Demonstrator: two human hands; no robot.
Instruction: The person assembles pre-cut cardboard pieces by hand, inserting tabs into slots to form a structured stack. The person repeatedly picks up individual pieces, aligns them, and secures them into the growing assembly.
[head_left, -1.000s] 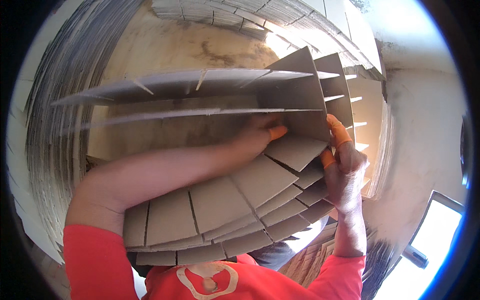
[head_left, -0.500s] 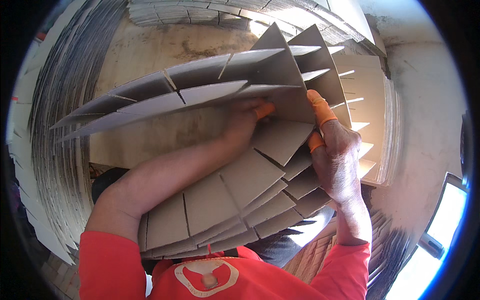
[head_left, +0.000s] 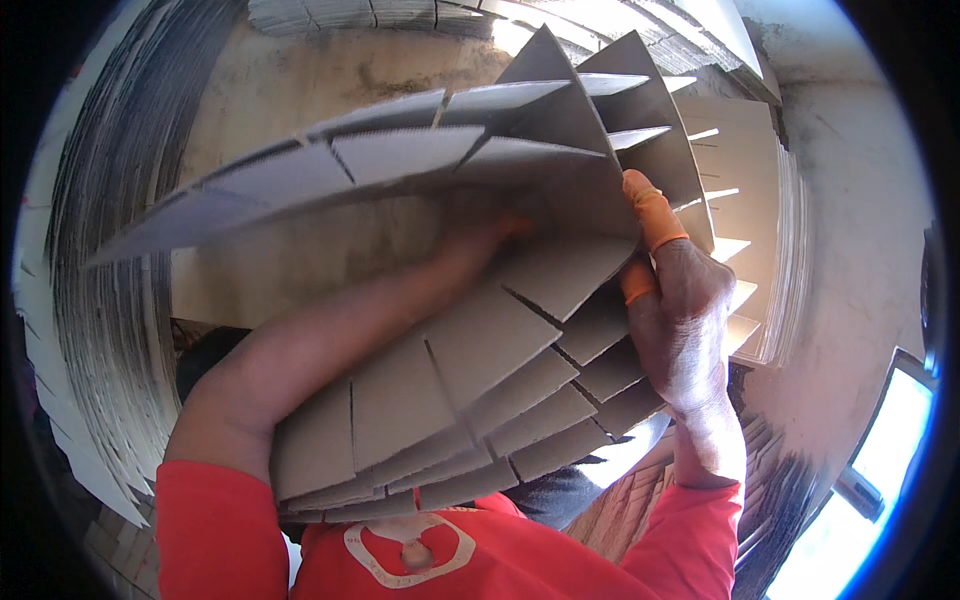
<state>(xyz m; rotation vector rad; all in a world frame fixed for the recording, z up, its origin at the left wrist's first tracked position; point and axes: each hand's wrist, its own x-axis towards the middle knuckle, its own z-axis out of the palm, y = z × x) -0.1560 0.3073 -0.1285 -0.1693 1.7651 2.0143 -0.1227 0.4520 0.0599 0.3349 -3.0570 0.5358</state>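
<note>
Covering both upper arms, a red shirt [head_left: 560, 550] is seen at the lower edge; just above it, lower strips [head_left: 410, 390] of slotted card are fanned in overlapping layers; a dark trouser leg [head_left: 555, 500] is partly hidden beneath them. The left hand [head_left: 480, 235] is positioned between the lower strips and the upper strips [head_left: 400, 165]; it is blurred and shaded, so whether it is spread or pinching cannot be told. The right hand [head_left: 685, 290] is closed at the edge of the left crosspiece [head_left: 573, 130], which is pinched by thumb and finger; both digits are sheathed in orange covers [head_left: 657, 218]; the right crosspiece [head_left: 648, 112] is set just beside, and is crossed by strip ends. The assembly is held above a tan board [head_left: 300, 90]; it is flanked by a left stack [head_left: 120, 190] and a right stack [head_left: 750, 180]; beyond, slotted pieces [head_left: 350, 12] are piled; at the right, a wall [head_left: 860, 200] is seen.
</note>
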